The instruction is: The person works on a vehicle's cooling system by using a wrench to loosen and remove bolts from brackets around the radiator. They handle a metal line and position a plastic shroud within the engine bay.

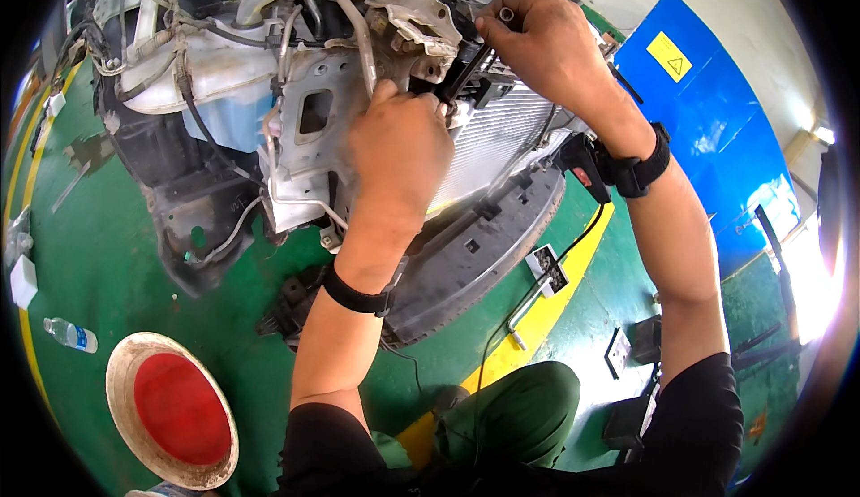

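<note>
My right hand [551,49] is closed on a slim dark metal wrench [468,74]. A round, socket-like end [507,15] shows between the thumb and fingers. The wrench slants down and left toward the front of a partly dismantled car. My left hand [401,149] is closed with curled fingers beside the wrench's lower end, next to a bent metal pipe [356,35] and the upper corner of the finned radiator [502,138]. What its fingertips grip is hidden. A rusty bracket [417,26] sits just above both hands.
A dark bumper part [484,246] lies below the radiator. On the floor are an L-shaped wrench [528,304], a small box of parts [547,270], a plastic bottle [70,336] and a round tub [121,389] with red inside. A blue panel [708,129] stands right.
</note>
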### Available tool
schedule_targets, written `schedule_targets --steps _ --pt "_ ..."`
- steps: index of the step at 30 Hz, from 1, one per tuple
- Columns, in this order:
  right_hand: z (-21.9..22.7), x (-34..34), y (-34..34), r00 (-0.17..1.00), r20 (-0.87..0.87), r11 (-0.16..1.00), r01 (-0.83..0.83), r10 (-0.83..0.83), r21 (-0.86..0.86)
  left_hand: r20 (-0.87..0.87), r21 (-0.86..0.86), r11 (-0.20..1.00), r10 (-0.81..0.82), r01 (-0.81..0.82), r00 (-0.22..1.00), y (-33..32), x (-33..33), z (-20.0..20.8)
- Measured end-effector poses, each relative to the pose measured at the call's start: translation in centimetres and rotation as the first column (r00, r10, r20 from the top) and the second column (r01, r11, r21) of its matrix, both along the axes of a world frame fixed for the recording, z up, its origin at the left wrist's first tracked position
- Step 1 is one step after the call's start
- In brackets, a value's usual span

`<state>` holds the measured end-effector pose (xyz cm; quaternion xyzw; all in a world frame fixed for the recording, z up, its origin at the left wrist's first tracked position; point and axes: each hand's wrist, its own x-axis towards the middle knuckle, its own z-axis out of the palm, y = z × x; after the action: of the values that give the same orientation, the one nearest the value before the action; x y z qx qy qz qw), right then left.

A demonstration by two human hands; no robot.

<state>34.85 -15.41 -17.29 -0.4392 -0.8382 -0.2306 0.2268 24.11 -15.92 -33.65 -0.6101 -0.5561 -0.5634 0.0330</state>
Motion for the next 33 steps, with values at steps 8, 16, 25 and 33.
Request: schedule_targets --steps 8,16,25,33 --pt "-1.9 1.3 -2.6 0.999 -0.026 0.999 -0.023 0.024 0.024 0.002 0.07 0.997 -0.039 0.039 0.999 0.6 -0.4 -0.7" --pt "-16.8 4.2 -6.9 0.922 -0.142 0.853 0.264 -0.36 -0.451 0.135 0.277 0.958 -0.121 0.08 0.983 1.0 0.0 -1.0" --pt "-16.3 4.3 -6.6 0.895 -0.339 0.756 -0.002 -0.29 -0.654 0.182 0.254 0.958 -0.179 0.13 0.967 0.8 -0.6 -1.0" --pt "-5.5 3.6 -5.4 0.956 -0.283 0.996 0.058 -0.076 -0.069 0.124 0.099 0.995 -0.041 0.028 0.991 -0.2 -0.6 -0.1"
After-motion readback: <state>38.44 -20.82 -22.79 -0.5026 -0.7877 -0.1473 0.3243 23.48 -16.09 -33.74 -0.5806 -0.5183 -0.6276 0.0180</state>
